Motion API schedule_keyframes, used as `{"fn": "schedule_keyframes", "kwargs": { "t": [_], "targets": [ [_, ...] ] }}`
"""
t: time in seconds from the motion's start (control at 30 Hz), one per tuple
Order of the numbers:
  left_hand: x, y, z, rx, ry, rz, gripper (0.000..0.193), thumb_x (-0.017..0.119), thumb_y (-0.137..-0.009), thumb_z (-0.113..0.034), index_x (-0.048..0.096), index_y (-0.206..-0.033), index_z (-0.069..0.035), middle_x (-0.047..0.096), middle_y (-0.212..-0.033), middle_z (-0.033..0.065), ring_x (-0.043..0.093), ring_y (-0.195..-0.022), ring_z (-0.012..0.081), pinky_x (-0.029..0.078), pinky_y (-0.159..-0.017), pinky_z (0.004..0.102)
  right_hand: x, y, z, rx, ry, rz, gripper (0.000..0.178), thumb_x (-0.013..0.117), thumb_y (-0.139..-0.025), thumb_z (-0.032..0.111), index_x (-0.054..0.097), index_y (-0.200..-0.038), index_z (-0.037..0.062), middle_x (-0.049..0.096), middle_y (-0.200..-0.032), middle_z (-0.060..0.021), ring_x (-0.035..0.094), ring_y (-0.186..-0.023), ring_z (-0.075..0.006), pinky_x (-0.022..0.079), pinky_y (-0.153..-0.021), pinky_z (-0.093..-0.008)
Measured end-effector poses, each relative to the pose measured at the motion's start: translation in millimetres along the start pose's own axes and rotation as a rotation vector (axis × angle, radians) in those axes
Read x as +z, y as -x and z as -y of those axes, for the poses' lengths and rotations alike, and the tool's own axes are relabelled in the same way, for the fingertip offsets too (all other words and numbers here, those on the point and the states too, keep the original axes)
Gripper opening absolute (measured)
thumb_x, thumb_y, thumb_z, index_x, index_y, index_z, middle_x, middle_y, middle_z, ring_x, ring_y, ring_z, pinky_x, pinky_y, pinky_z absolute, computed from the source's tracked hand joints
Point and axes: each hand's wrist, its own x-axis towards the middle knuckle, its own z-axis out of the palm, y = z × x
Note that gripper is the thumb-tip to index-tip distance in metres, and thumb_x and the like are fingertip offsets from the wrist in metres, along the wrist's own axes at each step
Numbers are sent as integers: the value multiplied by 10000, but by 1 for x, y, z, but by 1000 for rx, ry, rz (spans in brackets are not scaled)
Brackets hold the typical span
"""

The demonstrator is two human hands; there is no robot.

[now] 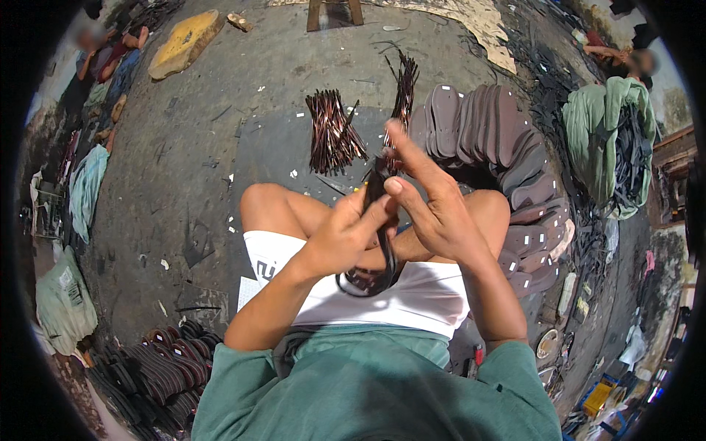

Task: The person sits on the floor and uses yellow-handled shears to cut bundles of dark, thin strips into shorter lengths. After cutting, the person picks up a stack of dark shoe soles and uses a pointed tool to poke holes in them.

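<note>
You're sitting cross-legged on the grey floor (pixel 184 176), with a darker mat (pixel 268 140) running out past your knees. Biggest spread: the fan of brown soles (pixel 478 125), wrapping from 1 to 3 o'clock past your right knee, overlapping, many with small white tags. Next, the dark sole pile (pixel 165 364) at 7 to 8 o'clock, packed close together beyond your left elbow. Light green sack (pixel 588 117) at 2 to 3 o'clock, beyond the fan, dark strips (pixel 631 162) showing at its side. Yellow slab (pixel 184 44) at 10 to 11 o'clock, lying flat, well apart from you. Two bundles of shiny brown straps ahead of you: the wider bundle (pixel 331 132) on the mat just short of 12, the narrower bundle (pixel 406 81) just past 12, partly behind your right fingers.

Work item: dark brown piece (pixel 376 184) near dial centre, above your lap, steeply tilted, curved end down at 6. Exact type unclear. Your right hand (pixel 439 202) is released: thumb and forefinger spread; can't tell if it touches the piece. Your left hand (pixel 348 226) is grasping the piece mid-length. Round tin (pixel 547 343) at 4 o'clock. Small red item (pixel 479 356) at 4 to 5, near your right sleeve.
</note>
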Motion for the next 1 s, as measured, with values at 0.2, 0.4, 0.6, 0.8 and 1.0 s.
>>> {"fn": "schedule_keyframes", "kwargs": {
  "t": [0.2, 0.4, 0.6, 0.8, 1.0],
  "targets": [
    [-24, -24, -44, 92, 5, -240, 335, 472, -1015, -406, 535, -984, -78, 607, -852, 39, 607, -768, 111, 517, -681, 260, 35, 45, -41, 277, -122, 78, 824, 752, -844, 249, 278, -1467, -8, 537, -1275, -211, 590, -1127, -261, 482, -950, -362],
    [-39, -37, -43, 364, 296, -528, 318, 483, -1019, -376, 526, -894, -86, 520, -754, -2, 536, -647, 114, 492, -625, 268, 51, 53, -22, 413, -553, -152, 485, 682, -880, 24, 485, -1320, -26, 612, -1107, -77, 585, -1002, -107, 505, -849, -259],
    [-40, -43, -51, 485, 306, -482, 304, 472, -1022, -389, 491, -899, -112, 431, -714, -31, 427, -583, 67, 418, -561, 242, 51, 59, -22, 388, -541, -128, 595, 730, -845, 57, 447, -1366, 1, 589, -1178, -98, 600, -1042, -138, 507, -867, -281],
    [-9, -21, -40, 430, 140, -401, 342, 430, -1036, -391, 453, -883, -86, 415, -717, -12, 417, -575, 84, 415, -563, 251, 39, 14, -3, 157, -117, 130, 874, 819, -754, 298, 358, -1417, -35, 562, -1233, -222, 571, -1148, -286, 435, -998, -368],
    [-21, 7, -38, 497, 321, -423, 309, 422, -1039, -379, 459, -948, -87, 395, -686, -19, 358, -506, 56, 359, -473, 220, 77, 28, -13, 302, -235, 319, 273, 661, -852, 107, 542, -1067, -12, 560, -802, -39, 527, -751, -100, 458, -683, -274]
  ]
}}
